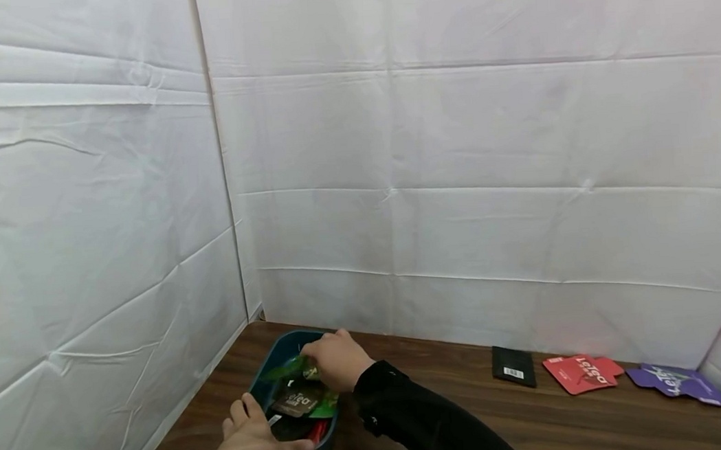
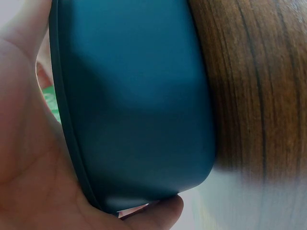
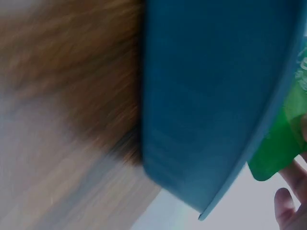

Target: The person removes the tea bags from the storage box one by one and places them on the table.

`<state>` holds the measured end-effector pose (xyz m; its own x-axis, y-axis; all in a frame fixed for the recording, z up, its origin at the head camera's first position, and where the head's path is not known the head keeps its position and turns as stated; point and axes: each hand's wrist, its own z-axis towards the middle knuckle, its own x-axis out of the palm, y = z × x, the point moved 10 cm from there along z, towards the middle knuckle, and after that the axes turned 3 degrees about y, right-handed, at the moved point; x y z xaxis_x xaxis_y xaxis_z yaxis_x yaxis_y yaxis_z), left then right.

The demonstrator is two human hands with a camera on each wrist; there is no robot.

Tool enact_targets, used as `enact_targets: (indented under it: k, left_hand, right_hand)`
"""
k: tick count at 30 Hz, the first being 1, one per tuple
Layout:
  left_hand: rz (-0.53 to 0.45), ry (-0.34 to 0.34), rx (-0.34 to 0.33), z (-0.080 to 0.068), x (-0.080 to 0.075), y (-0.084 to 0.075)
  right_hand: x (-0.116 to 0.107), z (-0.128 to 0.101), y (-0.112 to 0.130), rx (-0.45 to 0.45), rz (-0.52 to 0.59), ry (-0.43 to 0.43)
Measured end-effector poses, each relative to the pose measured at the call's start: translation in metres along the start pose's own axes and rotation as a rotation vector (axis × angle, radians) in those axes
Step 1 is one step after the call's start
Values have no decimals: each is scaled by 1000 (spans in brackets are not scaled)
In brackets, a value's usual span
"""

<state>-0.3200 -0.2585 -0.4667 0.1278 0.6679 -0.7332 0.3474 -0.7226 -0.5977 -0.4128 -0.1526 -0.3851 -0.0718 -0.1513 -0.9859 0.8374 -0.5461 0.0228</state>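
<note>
A teal bowl (image 1: 287, 338) sits on the wooden table (image 1: 445, 385) near the left corner, with several snack packets inside. My left hand (image 1: 256, 441) grips its near rim, thumb lying along the edge. In the left wrist view the palm of my left hand (image 2: 29, 172) wraps the bowl's outer wall (image 2: 139, 105). My right hand (image 1: 334, 361), in a black sleeve, reaches in from the right and pinches a green packet (image 1: 285, 369) above a dark brown packet (image 1: 297, 399). The right wrist view shows the bowl's wall (image 3: 206, 96), the green packet (image 3: 280, 143) over the rim and my fingertips (image 3: 288, 203).
Along the back wall lie a black packet (image 1: 514, 366), a red packet (image 1: 583, 372) and a purple packet (image 1: 676, 381). White sheeted walls close in the table at the left, back and right. Bare wood (image 2: 259, 86) lies beside the bowl.
</note>
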Motion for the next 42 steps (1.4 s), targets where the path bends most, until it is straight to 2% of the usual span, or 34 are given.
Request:
enact_targets:
  k: [2, 7, 11, 16, 19, 22, 27, 35, 38, 42]
  left_hand:
    - [0, 3, -3, 0, 0, 0]
    - [0, -1, 2, 0, 0, 0]
    - [2, -14, 16, -3, -1, -2]
    - [5, -18, 15, -3, -1, -3]
    - [13, -30, 9, -2, -1, -2]
    - [20, -41, 3, -1, -1, -1]
    - [26, -44, 0, -2, -2, -3]
    - [24, -40, 2, -6, -2, -7]
    - [25, -37, 4, -6, -2, -8]
    - [28, -38, 0, -6, -1, -7]
  right_hand:
    - [-11, -3, -4, 3, 115, -88]
    - [-30, -14, -21, 54, 517, -207]
    - [-32, -25, -53, 177, 751, -272]
    - [-27, -45, -108, 346, 975, -435]
    - [-23, -64, -143, 493, 1038, -544]
    - [-15, -87, -174, 651, 1053, -617]
    - [-3, -129, -207, 835, 1085, -699]
    - [19, -175, -240, 976, 1194, -777]
    - [29, -187, -247, 1022, 1238, -758]
    - [43, -199, -253, 1102, 1233, -699]
